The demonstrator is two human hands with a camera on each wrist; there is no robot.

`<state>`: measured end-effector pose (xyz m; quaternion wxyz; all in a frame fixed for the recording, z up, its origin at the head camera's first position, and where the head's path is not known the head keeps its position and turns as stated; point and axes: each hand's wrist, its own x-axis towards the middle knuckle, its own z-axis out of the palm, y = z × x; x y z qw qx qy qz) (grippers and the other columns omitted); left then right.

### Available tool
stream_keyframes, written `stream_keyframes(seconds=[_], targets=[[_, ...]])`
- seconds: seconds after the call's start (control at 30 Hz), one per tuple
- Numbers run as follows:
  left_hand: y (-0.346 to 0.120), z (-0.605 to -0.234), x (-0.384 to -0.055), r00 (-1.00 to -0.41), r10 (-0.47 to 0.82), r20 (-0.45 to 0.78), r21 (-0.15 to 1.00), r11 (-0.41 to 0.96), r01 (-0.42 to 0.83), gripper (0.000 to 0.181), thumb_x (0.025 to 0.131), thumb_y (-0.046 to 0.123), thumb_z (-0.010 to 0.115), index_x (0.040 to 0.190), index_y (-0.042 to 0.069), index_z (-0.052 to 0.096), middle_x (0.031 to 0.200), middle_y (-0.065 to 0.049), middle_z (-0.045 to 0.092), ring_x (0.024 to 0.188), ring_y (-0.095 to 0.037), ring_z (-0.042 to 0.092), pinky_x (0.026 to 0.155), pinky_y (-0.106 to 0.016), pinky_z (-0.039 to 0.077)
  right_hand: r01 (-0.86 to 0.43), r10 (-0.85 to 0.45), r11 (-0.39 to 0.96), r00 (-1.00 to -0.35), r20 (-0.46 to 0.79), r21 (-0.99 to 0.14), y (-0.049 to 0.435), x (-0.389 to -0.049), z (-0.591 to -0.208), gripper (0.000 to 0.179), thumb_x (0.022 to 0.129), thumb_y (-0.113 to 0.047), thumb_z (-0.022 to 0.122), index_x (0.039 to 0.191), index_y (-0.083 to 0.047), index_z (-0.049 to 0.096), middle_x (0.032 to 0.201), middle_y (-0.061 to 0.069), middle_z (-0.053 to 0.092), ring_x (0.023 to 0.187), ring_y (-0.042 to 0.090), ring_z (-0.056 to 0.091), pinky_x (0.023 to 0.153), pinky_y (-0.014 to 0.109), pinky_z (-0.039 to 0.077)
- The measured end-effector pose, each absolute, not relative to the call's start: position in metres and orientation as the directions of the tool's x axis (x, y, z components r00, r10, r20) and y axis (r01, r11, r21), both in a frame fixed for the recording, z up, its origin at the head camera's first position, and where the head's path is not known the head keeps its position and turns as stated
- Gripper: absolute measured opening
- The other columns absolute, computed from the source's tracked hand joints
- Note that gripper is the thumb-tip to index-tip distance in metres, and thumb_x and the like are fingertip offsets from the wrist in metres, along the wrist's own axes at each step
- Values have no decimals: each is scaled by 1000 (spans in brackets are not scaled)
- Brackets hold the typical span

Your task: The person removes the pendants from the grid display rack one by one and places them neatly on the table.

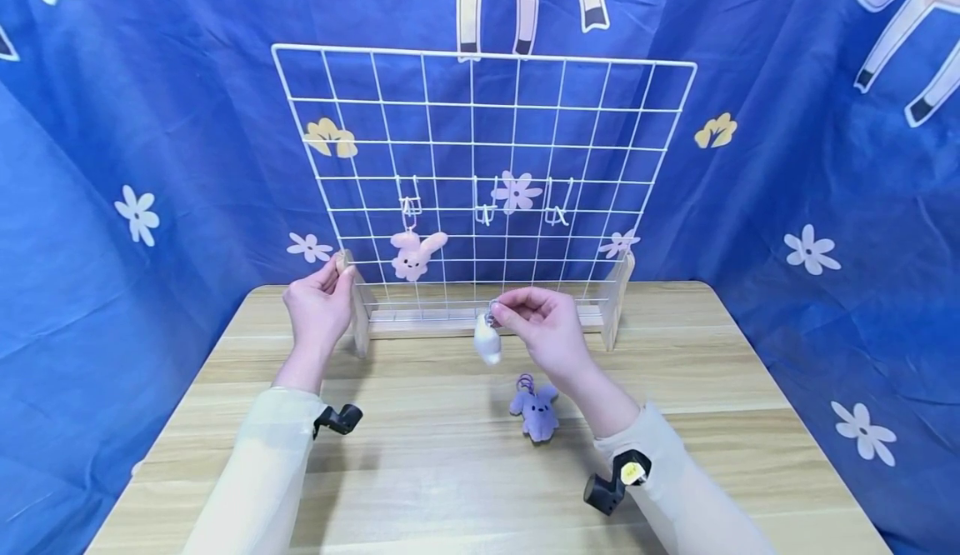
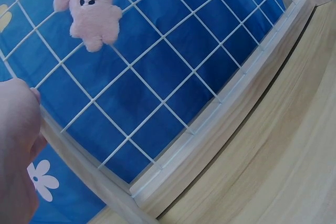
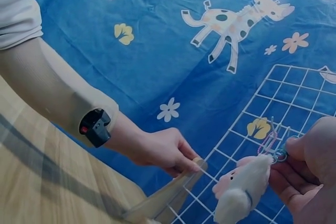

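My right hand (image 1: 546, 330) pinches the ring of a white plush keychain (image 1: 487, 340), which dangles in front of the white wire grid (image 1: 517, 107). In the right wrist view the white plush (image 3: 242, 190) hangs from the fingertips, partly covering a pink plush behind it. My left hand (image 1: 321, 303) grips the top of the grid's left wooden foot (image 1: 360, 309). A pink bunny plush keychain (image 1: 411, 257) hangs on the left hook (image 1: 409, 205). On the table, just below the right hand, lies a purple plush keychain (image 1: 537, 413) with its ring.
A middle hook (image 1: 485, 215) and a right hook (image 1: 557, 215) sit on the grid with nothing hung on them. The right wooden foot (image 1: 617, 301) stands on the wooden table (image 1: 420, 472). Behind everything hangs a blue patterned cloth (image 1: 187, 105).
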<state>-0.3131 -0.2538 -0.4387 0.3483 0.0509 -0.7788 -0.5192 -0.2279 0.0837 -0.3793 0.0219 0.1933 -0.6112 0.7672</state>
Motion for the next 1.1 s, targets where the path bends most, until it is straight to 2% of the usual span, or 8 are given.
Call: stream_keyframes(seconds=[0.3, 0.5, 0.8, 1.1], targets=[[-255, -439, -313, -756, -434, 490, 844, 451, 289, 35, 97, 11, 78, 129, -1, 71, 120, -20, 71, 110, -26, 72, 86, -15, 58, -261, -227, -218, -924, 309, -941, 82, -227, -393, 14, 94, 13, 72, 105, 19, 68, 96, 17, 75, 85, 17, 73, 87, 31, 66], [-255, -438, -313, -753, -434, 494, 842, 455, 290, 35, 97, 12, 79, 129, 0, 72, 118, -19, 72, 109, -25, 72, 85, -13, 58, -274, -226, -178, -923, 310, -945, 81, -224, -400, 13, 93, 13, 72, 103, 20, 69, 95, 17, 76, 84, 15, 72, 84, 25, 65], [-253, -438, -312, -757, -429, 492, 843, 452, 292, 35, 97, 12, 79, 129, 1, 72, 118, -19, 72, 110, -27, 71, 86, -14, 58, -201, -250, -213, -935, 252, -956, 81, -218, -410, 12, 94, 11, 71, 104, 19, 68, 93, 12, 75, 85, 17, 73, 87, 30, 66], [-254, -439, -312, -754, -433, 494, 843, 449, 295, 35, 97, 12, 79, 129, 1, 72, 118, -19, 72, 109, -27, 72, 86, -15, 58, -196, -269, -199, -931, 246, -960, 80, -214, -421, 14, 94, 11, 72, 104, 20, 67, 95, 16, 76, 86, 15, 73, 85, 27, 65]])
